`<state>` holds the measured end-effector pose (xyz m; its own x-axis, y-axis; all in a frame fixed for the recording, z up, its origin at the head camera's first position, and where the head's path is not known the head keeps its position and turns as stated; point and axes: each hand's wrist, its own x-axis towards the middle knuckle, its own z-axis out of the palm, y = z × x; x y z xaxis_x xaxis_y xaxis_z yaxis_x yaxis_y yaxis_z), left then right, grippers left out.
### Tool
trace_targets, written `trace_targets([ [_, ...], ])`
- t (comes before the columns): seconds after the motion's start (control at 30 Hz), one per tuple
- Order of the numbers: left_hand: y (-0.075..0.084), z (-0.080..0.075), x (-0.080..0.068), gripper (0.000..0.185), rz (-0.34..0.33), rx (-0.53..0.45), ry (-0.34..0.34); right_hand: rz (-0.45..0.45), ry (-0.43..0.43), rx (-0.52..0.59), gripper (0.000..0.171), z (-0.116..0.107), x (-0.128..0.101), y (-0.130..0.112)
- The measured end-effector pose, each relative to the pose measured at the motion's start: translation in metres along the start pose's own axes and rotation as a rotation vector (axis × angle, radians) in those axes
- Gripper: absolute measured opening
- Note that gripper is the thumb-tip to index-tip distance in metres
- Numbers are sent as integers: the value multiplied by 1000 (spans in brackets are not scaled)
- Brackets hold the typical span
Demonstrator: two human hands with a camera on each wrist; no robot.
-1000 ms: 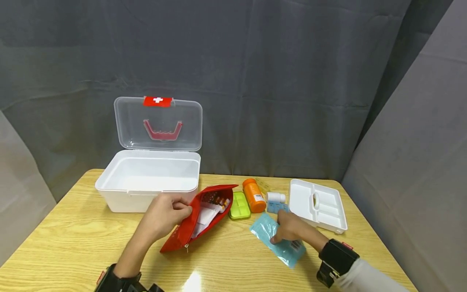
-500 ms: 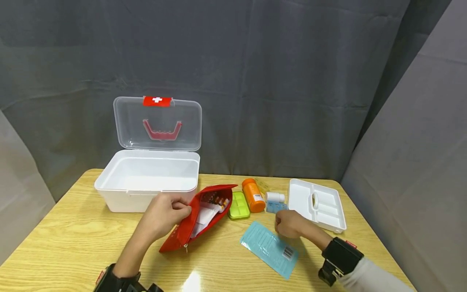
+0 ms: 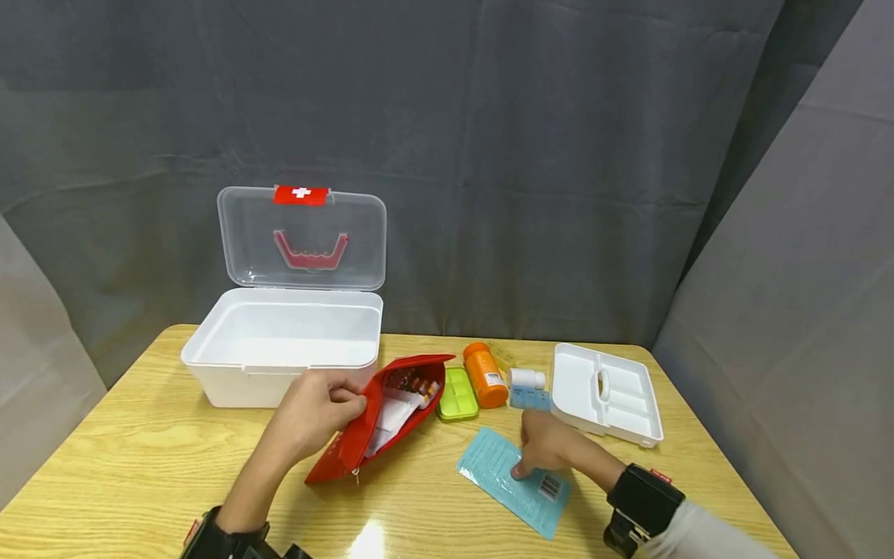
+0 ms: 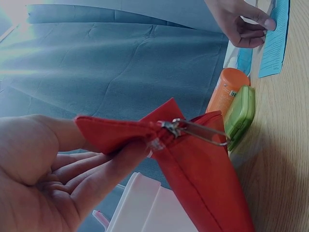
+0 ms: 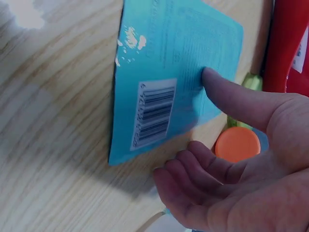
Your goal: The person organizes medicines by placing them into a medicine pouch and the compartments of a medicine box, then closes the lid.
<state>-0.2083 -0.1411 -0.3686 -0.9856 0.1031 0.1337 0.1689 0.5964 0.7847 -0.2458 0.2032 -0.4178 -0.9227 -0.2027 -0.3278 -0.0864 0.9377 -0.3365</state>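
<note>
My left hand pinches the mouth edge of a red zip pouch, beside its zipper pull. White packets and blister packs of capsules show inside the pouch. A flat light-blue packet with a barcode lies on the table at the front right. My right hand is over its far edge. The thumb touches the packet's top face in the right wrist view. The other fingers bend loosely beside the packet's edge, apart from the thumb.
A white box with its clear lid raised stands at the back left. Along the back lie a green pill case, an orange bottle, a white bottle, a blue blister-like pack and a white compartment tray.
The light-blue packet has shifted left and toward the front, and lies flat. My right hand came off it, then set its thumb back on it. My left hand and the pouch stay put.
</note>
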Motion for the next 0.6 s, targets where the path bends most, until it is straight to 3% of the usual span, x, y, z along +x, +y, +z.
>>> trace_targets([
  [0.6, 1, 0, 0, 10, 7, 15, 6, -22, 8, -62, 28, 5, 4, -3],
])
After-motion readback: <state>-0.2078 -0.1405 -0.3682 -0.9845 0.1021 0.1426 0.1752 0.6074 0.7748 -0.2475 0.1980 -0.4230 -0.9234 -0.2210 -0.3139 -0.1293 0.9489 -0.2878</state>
